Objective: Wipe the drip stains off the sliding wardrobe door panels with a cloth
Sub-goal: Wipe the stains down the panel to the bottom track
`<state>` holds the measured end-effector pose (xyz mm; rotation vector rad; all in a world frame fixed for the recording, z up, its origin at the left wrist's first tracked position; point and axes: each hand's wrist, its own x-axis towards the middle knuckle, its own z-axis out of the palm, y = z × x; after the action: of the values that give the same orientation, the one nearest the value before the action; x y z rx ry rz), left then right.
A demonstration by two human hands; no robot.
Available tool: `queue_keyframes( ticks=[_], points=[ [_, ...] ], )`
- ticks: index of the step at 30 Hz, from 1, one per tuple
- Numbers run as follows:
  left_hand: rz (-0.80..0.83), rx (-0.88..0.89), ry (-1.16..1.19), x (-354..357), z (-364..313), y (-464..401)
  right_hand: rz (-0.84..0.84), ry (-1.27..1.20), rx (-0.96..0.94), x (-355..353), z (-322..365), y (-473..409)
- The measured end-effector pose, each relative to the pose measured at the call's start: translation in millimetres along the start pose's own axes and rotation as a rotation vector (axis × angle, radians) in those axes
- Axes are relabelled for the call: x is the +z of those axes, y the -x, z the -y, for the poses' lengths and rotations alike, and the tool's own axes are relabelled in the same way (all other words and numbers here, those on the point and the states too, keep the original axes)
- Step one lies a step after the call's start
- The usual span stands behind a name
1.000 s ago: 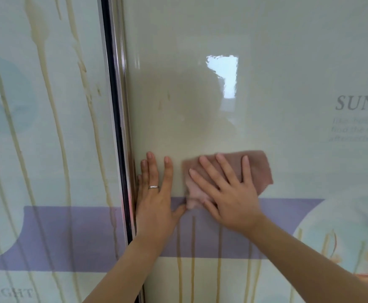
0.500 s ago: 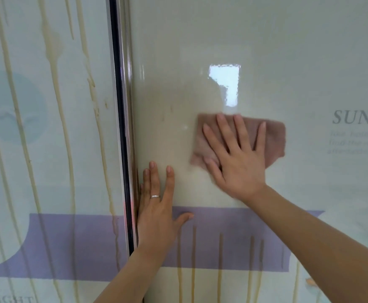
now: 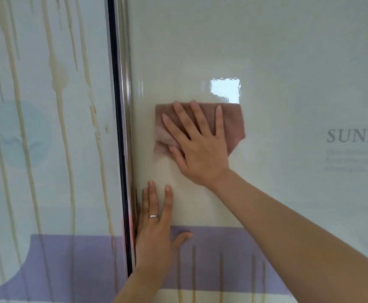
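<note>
The right hand (image 3: 198, 147) lies flat on the folded pink cloth (image 3: 233, 123), fingers straight and spread, pressing it against the right door panel (image 3: 288, 62); nothing is curled round the fabric, except that the thumb tip sits at a fold on the cloth's lower left edge. The forearm runs down and to the right from the cloth and leaves the picture at the right edge. The cloth sits just below the bright window reflection (image 3: 225, 89) and well to the right of the metal door frame (image 3: 121, 127).

The left hand (image 3: 156, 232) rests below the cloth, palm flat on the same panel, fingers straight and pointing up, thumb spread out to the right onto the purple band (image 3: 222, 248). A ring (image 3: 153, 216) sits on one finger. The outermost fingers touch the door frame and are partly hidden against it.

Brownish drip stains (image 3: 192, 270) run down the purple band below the cloth. To the left of the frame, the left door panel (image 3: 36, 171) carries many long streaks (image 3: 62, 127) from top to bottom. Grey lettering (image 3: 355, 135) to the right of the cloth is cut off by the picture edge; the smaller lines beneath it are too blurred to read.
</note>
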<state>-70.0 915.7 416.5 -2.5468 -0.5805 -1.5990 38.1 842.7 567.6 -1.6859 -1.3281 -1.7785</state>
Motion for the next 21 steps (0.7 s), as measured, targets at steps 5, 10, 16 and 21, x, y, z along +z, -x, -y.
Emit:
queue_keyframes(
  ticks=[5,10,16,21],
  points=[
    [-0.013,0.014,-0.012,-2.3,-1.2,-1.1,0.078,0.0,-0.121,0.9,1.7,52.1],
    [-0.005,0.028,-0.003,-2.8,-0.9,0.6,0.203,0.066,-0.339,-16.3,-32.0,134.8],
    [0.029,0.015,0.027,0.2,1.9,3.0,0.073,0.051,0.035,-15.8,-36.7,101.9],
    [0.028,0.025,0.036,1.0,2.9,2.6,0.245,0.07,-0.089,-9.6,-2.3,198.8]
  ],
)
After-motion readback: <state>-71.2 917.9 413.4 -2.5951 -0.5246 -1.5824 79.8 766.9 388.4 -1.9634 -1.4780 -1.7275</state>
